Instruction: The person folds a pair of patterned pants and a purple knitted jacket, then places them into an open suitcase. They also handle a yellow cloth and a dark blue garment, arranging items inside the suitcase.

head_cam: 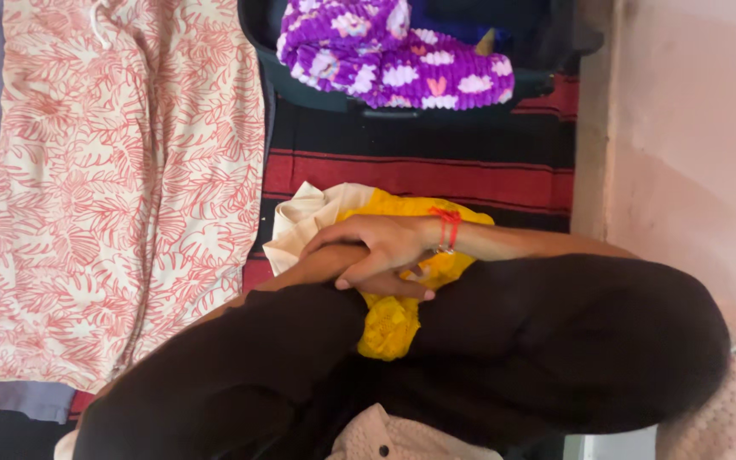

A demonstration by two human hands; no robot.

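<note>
Head view: hands (368, 255) on crumpled yellow cloth (389, 324)

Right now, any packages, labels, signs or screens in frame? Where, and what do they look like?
None in view: no package, label, sign or screen.
Only cloth: a yellow garment under the clasped hands, a red leaf-print cloth at left, a purple fleece in a dark tub at top.

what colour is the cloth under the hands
Bright yellow; the cloth lies in the lap beneath the clasped hands, seen best in the head view.
</note>
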